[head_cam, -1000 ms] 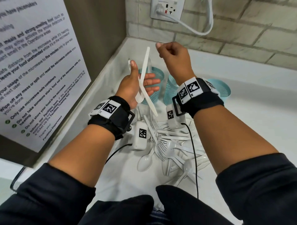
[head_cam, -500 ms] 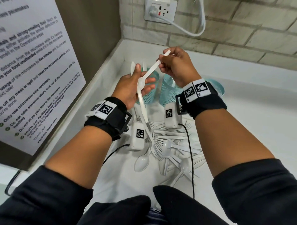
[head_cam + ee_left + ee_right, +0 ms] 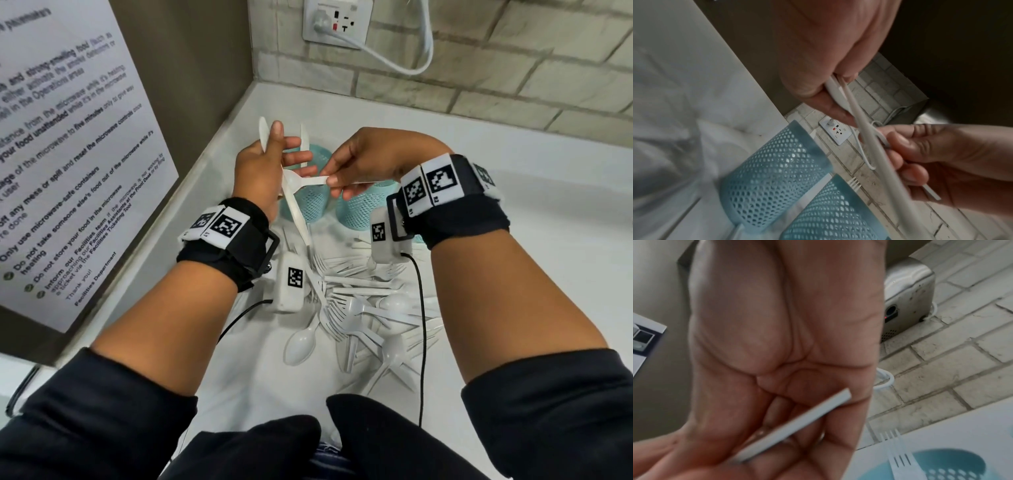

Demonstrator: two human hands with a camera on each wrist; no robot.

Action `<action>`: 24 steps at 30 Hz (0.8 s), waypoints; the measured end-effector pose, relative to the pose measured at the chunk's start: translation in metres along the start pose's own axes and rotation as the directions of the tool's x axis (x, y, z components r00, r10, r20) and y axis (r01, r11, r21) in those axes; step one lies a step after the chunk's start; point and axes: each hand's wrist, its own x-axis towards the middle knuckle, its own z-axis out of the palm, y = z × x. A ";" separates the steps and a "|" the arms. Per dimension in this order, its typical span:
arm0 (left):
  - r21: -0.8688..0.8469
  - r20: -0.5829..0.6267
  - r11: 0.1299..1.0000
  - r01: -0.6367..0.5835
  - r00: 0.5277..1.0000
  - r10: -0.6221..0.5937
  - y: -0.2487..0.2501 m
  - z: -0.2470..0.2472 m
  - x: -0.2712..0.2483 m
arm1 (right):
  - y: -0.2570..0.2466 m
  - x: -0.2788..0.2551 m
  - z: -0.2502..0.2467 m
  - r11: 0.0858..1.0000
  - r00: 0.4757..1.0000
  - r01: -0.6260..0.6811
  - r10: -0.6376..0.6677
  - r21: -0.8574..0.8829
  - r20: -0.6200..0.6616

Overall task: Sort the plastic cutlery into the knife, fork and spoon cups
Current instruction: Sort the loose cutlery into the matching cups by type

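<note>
Head view, left to right: printed notice was on the dark panel at far left. Left hand was raised over the white bench, thumb and fingers pinching a knife and a second white piece whose rounded tip stuck up past the thumb; what that piece was, unclear. Knife slanted down toward the near side. Right hand pinched the handle of a spoon, bowl end against the left fingers, above the leftmost teal mesh cup. One knife stood in that cup. Second mesh cup just right of it, fork tines visible in the wrist views. Loose cutlery pile lay near, between the forearms. Wall socket far, above.
</note>
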 end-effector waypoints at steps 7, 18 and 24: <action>-0.064 -0.009 0.998 -0.001 1.000 0.000 0.001 -0.003 0.003 | 0.002 -0.001 0.000 0.997 0.995 0.051 -0.055 -0.049 -0.086; 0.035 0.148 0.990 0.135 0.979 -0.139 -0.007 0.018 0.004 | 0.028 -0.015 -0.016 0.980 0.947 0.022 0.043 0.198 -0.319; -0.058 0.204 0.970 0.237 0.954 -0.221 -0.004 0.025 0.003 | 0.034 -0.015 -0.011 0.955 0.948 0.029 0.067 0.295 -0.313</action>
